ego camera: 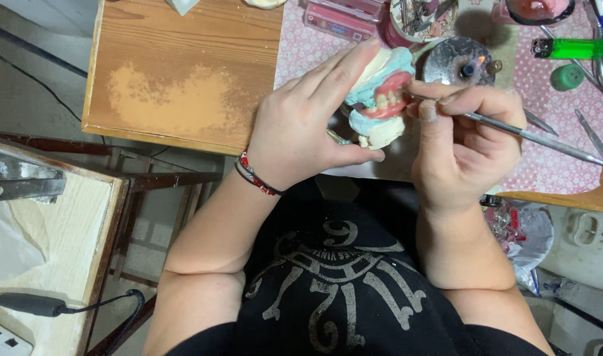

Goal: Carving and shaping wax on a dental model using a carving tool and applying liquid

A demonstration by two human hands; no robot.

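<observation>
My left hand [308, 125] grips a dental model [380, 99]: white and pale blue plaster casts with pink wax gums and a row of teeth, held above the table edge. My right hand [463, 142] pinches a thin metal carving tool [545, 140] like a pen. The tool's tip rests against the pink gum at the model's right side, and its handle runs out to the right. A red and black bracelet [254, 175] circles my left wrist.
A small burner [461, 62] with a lit flame stands just behind the hands. A green lighter [568, 48], a green cap [567, 77], several loose metal instruments [595, 138] and a tool cup [420, 20] lie on the pink dotted cloth. A wooden tabletop [182, 72] spreads left; a side bench [51, 250] sits lower left.
</observation>
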